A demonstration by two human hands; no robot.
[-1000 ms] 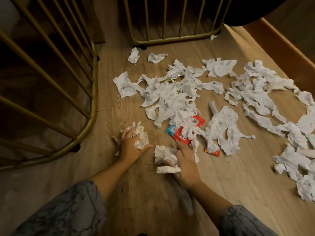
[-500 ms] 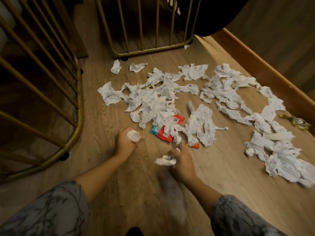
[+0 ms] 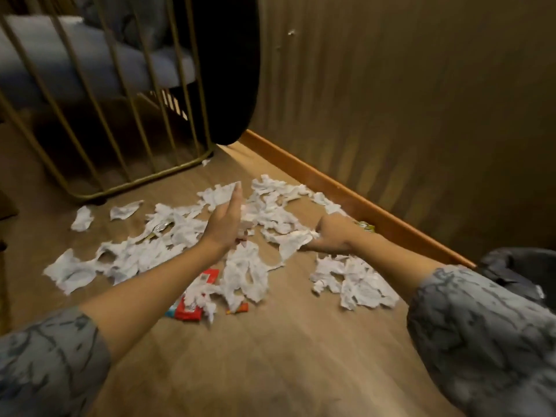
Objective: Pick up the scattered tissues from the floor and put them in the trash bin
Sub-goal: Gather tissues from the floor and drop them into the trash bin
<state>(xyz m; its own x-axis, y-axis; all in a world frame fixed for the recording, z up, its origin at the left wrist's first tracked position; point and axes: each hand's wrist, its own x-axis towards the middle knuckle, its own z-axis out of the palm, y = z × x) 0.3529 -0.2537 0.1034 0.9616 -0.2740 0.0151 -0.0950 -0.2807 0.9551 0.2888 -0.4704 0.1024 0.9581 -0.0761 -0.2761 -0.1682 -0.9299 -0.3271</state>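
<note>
A wood-plank floor (image 3: 270,356) fills the lower view, running up to a ribbed, dim olive wall (image 3: 421,100) on the right, with an orange-brown skirting board (image 3: 346,191) along the join. At the upper left stands a gold-barred metal frame (image 3: 99,115) with a grey cushioned seat (image 3: 75,61) visible behind the bars, and a large black rounded shape (image 3: 228,70) sits between the frame and the wall (what it is cannot be told).

At the right edge, just beside the skirting, is the dark trash bin (image 3: 520,272), lined with a black bag; only part of its rim shows, behind the right sleeve (image 3: 481,335).

Scattered tissues (image 3: 138,254) lie across the middle of the floor in a broad white spread from the frame's foot to the wall, with a separate crumpled clump (image 3: 355,281) lying below the right forearm. Among them, near the middle, lies a red and blue wrapper (image 3: 192,308), partly covered by tissue, with a small orange scrap (image 3: 237,308) just beside it, and a yellowish wrapper (image 3: 365,226) rests near the skirting.

Both arms reach out above the litter. The left hand (image 3: 225,218) is raised with the fingers curled around a white tissue that pokes out at its top. The right hand (image 3: 334,236) is closed on a tissue piece (image 3: 293,242) that hangs toward the left. A small white fleck (image 3: 205,161) lies alone at the frame's corner.
</note>
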